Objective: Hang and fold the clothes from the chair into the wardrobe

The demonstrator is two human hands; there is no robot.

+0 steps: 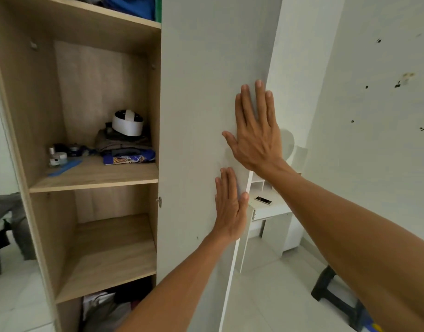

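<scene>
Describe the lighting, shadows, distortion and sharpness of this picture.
Head view: the light is soft and even, with no glare. Head view: only faint shadows lie beside the left hand and right hand, both flat on the white door. Head view: the wide lens bows the wardrobe's left side panel. Head view: the bottom compartment is dim, and the small items on the shelf look soft.

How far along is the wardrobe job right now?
Done: a folded stack sits on the middle shelf. In hand: left hand and right hand press flat on the white door; no garment is held. Left: grey clothes lie heaped at the left edge, not yet put away.
</scene>
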